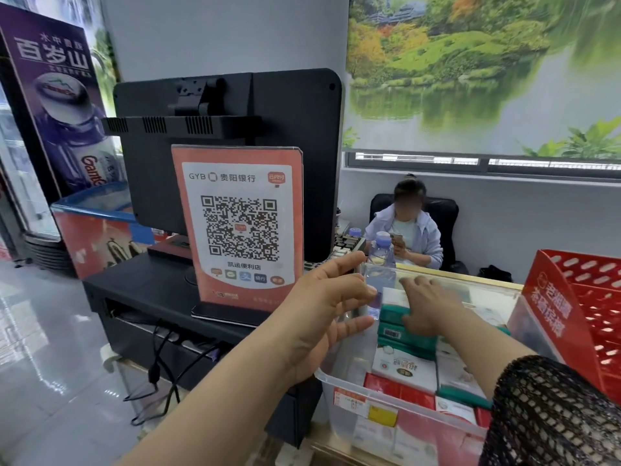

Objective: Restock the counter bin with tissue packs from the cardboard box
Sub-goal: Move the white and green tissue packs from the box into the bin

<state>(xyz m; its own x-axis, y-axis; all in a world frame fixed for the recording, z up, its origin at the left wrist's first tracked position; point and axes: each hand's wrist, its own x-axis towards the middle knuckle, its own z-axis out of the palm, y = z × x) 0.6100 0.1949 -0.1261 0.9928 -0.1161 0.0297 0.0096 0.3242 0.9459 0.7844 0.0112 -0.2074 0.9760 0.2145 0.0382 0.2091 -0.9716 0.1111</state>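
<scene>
A clear plastic counter bin (pixel 339 385) stands on the counter at lower right, filled with several tissue packs in white, red and green wrappers. My right hand (pixel 428 306) lies flat on a stack of green tissue packs (pixel 396 319) inside the bin, fingers spread. My left hand (pixel 322 307) hovers open at the bin's left wall, fingers apart, holding nothing. The cardboard box is out of view.
A QR payment sign (pixel 240 227) and a black monitor (pixel 228 156) stand just left of the bin. A water bottle (pixel 381 260) rises behind it. A red perforated rack (pixel 578 317) is at right. A seated person (pixel 405 230) faces the counter.
</scene>
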